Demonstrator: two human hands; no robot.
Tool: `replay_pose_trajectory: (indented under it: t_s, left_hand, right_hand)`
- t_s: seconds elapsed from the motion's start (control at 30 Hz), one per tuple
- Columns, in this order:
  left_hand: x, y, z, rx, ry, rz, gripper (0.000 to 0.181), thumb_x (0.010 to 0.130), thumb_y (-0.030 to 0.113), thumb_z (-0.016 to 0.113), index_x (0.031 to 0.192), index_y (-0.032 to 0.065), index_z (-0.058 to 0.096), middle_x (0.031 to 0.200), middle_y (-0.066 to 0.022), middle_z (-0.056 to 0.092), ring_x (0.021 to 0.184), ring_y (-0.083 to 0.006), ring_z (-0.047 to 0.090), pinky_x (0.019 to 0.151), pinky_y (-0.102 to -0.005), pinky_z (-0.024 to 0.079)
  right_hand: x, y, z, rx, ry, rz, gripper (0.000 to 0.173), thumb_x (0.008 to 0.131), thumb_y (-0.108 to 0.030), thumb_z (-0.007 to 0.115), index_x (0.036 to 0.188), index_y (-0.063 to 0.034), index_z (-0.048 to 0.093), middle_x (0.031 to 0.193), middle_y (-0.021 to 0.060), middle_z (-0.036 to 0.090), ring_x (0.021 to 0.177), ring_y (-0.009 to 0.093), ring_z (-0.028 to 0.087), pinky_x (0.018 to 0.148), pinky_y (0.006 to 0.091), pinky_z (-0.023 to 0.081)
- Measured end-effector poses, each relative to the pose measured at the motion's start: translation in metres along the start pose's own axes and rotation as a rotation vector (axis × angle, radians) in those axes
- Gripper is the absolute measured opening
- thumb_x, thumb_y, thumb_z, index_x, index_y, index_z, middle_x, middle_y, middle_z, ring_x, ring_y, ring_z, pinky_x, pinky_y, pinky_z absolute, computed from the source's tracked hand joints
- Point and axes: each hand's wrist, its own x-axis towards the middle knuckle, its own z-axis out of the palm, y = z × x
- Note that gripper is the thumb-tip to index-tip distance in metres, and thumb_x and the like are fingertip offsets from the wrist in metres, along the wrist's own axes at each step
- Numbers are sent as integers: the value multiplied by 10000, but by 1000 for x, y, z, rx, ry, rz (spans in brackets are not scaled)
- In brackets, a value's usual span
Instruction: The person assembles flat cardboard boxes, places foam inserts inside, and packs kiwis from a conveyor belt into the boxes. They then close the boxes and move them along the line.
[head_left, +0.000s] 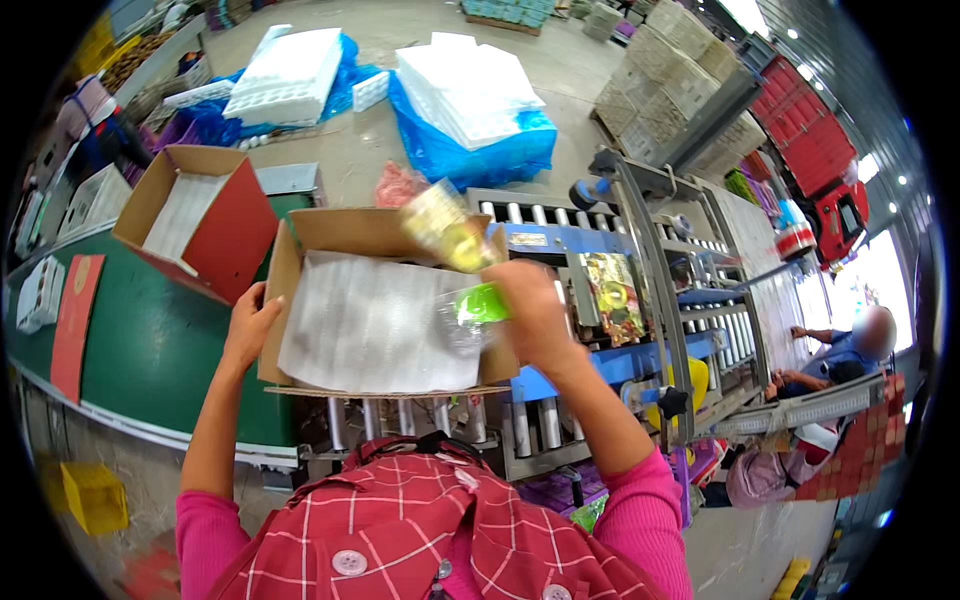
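In front of me an open cardboard carton (390, 387) stands on the rollers, with a white foam sheet (382, 322) spread over what it contains. At the carton's left edge is my left hand (255, 322), its thumb raised beside the cardboard wall. My right hand (529, 307), blurred, is above the carton's right end. It grips something with a bright green part (481, 304) and clear plastic, which I cannot identify exactly. A printed sheet or packet with a fruit picture (446, 229) extends from the same hand over the carton's far right corner.
A red carton (232, 225) with a foam sheet inside stands on the green conveyor belt (157, 330) at left. Printed packaging (613, 296) lies by the metal frame (652, 300) at right. White foam trays (469, 82) are stacked beyond. Two people are at far right.
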Motion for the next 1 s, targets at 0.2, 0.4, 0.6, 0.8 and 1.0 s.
replay_pose_trajectory:
  t_s: [0.2, 0.4, 0.6, 0.8, 1.0]
  left_hand:
    - [-35, 39, -8, 19, -205, 62, 655, 664, 238, 640, 1200, -17, 361, 1204, -181, 395, 1112, -217, 392, 936, -311, 291]
    - [-53, 62, 52, 879, -896, 354, 912, 565, 577, 627, 1215, -1, 352, 1225, -387, 165, 1164, -444, 241, 957, -382, 270]
    - [18, 30, 65, 761, -570, 306, 646, 593, 499, 640, 1045, 54, 513, 1002, -146, 538, 949, -305, 492, 830, -371, 374]
    - [-12, -49, 87, -108, 134, 170, 779, 640, 267, 698, 1235, 2, 270, 1224, -154, 340, 1115, -249, 373, 949, -338, 284]
    - [58, -50, 122, -272, 22, -36, 605, 833, 311, 476, 1264, -33, 228, 1208, -173, 379, 1103, -222, 385, 906, -303, 312]
  right_hand:
    - [-6, 35, 24, 127, -196, 185, 617, 714, -248, 590, 1210, 1, 321, 1218, 188, 349, 1157, 321, 307, 957, 377, 247]
    - [-5, 22, 141, 45, -596, 16, 567, 821, -396, 388, 1257, -46, 294, 1319, 174, 235, 1228, 379, 162, 1007, 421, 154]
    - [65, 55, 99, 170, -383, 67, 460, 808, -345, 454, 1158, -50, 404, 1202, 167, 384, 1130, 333, 330, 948, 442, 246]
    - [-36, 12, 109, -145, -162, 177, 545, 791, -358, 478, 1212, -31, 366, 1253, 142, 356, 1178, 275, 308, 973, 422, 197]
    - [-69, 44, 103, -185, -172, 293, 456, 825, -315, 441, 1196, -53, 396, 1246, 106, 380, 1171, 252, 322, 977, 398, 195]
